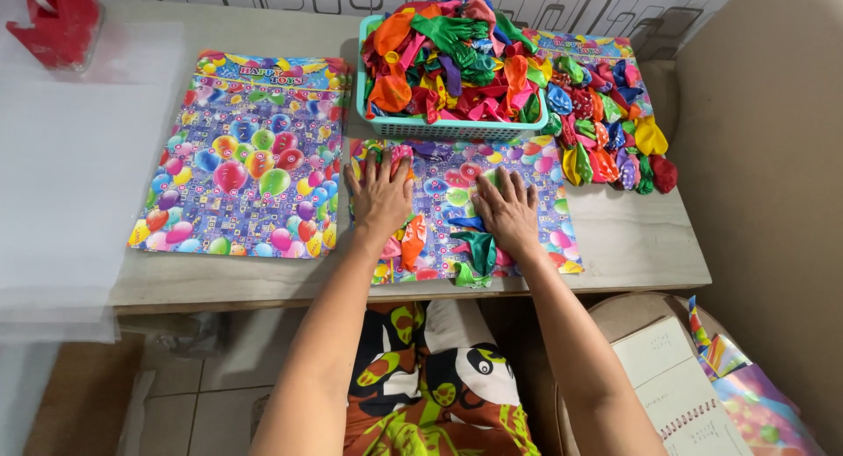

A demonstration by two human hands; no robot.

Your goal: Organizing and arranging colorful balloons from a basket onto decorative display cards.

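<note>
My left hand and my right hand lie flat, palms down, on a printed sheet with a balloon pattern at the table's front edge. Several loose uninflated balloons lie on that sheet under and around my hands: an orange one by my left wrist, a green one and a blue one by my right hand. Neither hand grips anything. Just behind the sheet stands a teal plastic basket heaped with mixed-colour balloons.
A stack of the same balloon-printed sheets lies to the left. More loose balloons are spread on a sheet at the right. A red object stands at the back left. An open notebook sits low at the right.
</note>
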